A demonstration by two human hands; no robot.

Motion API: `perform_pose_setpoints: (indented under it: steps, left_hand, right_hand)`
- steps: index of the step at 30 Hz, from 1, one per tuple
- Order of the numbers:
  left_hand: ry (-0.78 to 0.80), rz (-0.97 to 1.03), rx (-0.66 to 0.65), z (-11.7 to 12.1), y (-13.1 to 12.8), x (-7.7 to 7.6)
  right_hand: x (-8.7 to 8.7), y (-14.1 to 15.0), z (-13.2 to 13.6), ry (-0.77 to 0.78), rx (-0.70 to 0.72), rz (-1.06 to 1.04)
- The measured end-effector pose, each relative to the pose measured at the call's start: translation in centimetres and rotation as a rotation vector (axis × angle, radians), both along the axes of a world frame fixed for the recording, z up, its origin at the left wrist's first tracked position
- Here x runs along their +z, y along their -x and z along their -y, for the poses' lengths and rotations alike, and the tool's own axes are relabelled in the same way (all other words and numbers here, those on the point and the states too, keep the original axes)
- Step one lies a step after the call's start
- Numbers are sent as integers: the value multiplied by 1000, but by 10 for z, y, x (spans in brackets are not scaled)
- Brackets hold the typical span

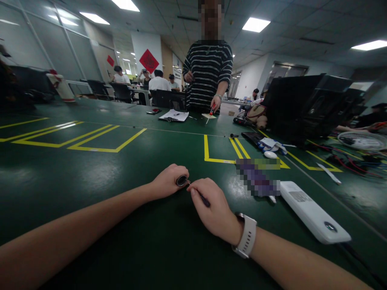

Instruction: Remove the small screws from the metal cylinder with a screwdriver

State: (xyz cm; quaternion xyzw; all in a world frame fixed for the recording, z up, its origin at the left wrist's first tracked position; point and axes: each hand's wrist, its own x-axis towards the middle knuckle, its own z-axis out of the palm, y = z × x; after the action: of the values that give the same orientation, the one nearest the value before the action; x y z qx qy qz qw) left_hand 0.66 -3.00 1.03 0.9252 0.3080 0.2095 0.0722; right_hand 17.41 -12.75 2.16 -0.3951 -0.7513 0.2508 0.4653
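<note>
My left hand [172, 182] is closed round a small round dark object with a shiny metallic rim [182, 181]; its open-looking face is turned toward me. Between the thumb and fingers of my right hand [208, 203] is a thin tool with a dark handle [204, 200]. The thin tip of this tool points at the rim of the round object, but I cannot tell whether they touch. Both hands rest low over the green tabletop [127, 217], close together. My fingers hide most of the round object's body.
A white power bank [314, 211] with a cable lies at right, beside a blurred-out flat item [258, 177]. Farther off are a white mouse-like object [270, 154], gloves [272, 145], black computer cases [302, 108] and a clipboard [174, 116]. Across the table stands a person [208, 76] holding a red-handled tool.
</note>
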Motion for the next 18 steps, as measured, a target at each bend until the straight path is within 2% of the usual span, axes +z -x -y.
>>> perform_pose_setpoints:
  steps: [2,4,7,11,13,18]
  left_hand:
    - [-11,-5,-4,1,0,0]
    - [-18,-10,-13,2,0,0]
    - [-32,-20,-39,2,1,0]
    - [-41,16,-51,1,4,0]
    - [-31,59,-46,0,4,0]
    - [-10,142,11,0,4,0]
  right_hand:
    - [2,-1,0,-25,9,53]
    - [2,-2,-3,11,11,9]
    - [-2,-6,-13,195,27,-182]
    - [-10,-9,-26,505,103,-572]
    - [-12,-9,-29,596,131,-691]
    - [-10,-5,-25,629,156,-740]
